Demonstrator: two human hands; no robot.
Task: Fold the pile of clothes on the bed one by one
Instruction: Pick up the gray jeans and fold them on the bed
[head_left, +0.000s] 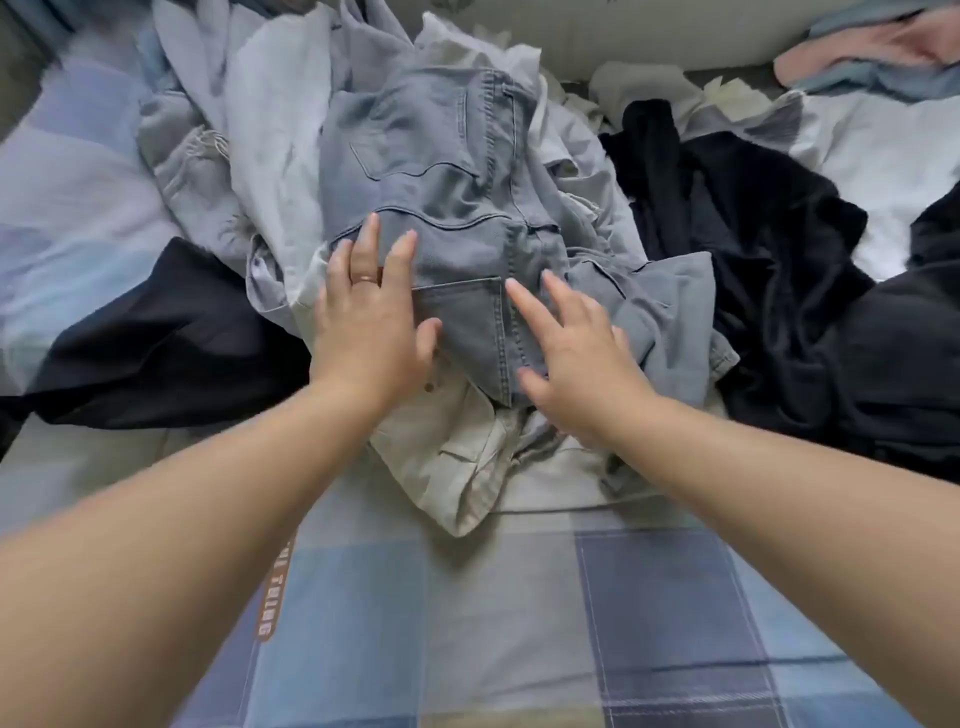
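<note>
Under both sets of fingertips, a pair of faded grey-blue denim jeans (447, 208) is heaped on top of the pile of crumpled clothes (270, 135) on the blue-and-grey checked bedsheet (519, 623). The left hand (371, 327) is laid flat on the denim with its fingers (400, 260) spread apart; the right hand (576, 358) is likewise opened, its fingers (530, 306) splayed beside the pocket seam, and nothing is gripped by either. Just below the palms, a cream cotton garment (467, 467) is trapped under the jeans; left of the left fingers a dark navy garment (171, 332) is spread, and right of the right fingers a black garment (779, 270) is bunched.

If only the top layer is pinched, the jeans could be lifted unevenly and a leg left snagged in the heap. The cream garment could be dragged along, since it is pressed directly beneath. Neighbouring pieces might be tumbled toward the bed's edge.
</note>
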